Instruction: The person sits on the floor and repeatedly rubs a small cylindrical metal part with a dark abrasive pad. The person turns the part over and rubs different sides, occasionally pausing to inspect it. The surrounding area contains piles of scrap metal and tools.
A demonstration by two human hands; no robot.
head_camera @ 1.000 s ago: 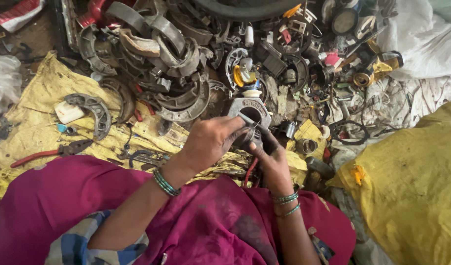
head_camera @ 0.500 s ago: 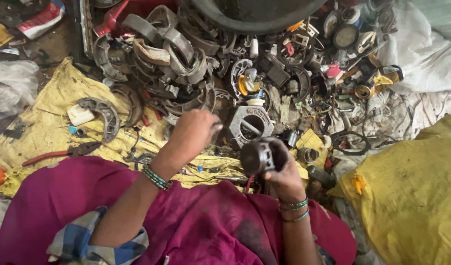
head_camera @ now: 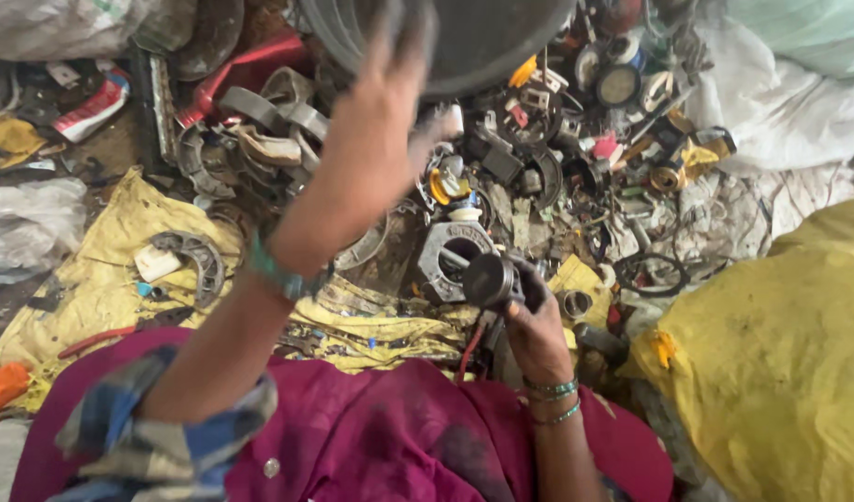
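Beside a yellow sack, right hand grips a dark round part

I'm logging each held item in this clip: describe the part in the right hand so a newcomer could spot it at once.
Start at the big yellow sack on the right, then look left to the right hand above the magenta lap. It grips a dark, round, cylindrical metal part. Unlike the scrap lying loose on the ground, this piece is lifted and held, its flat circular face turned up.
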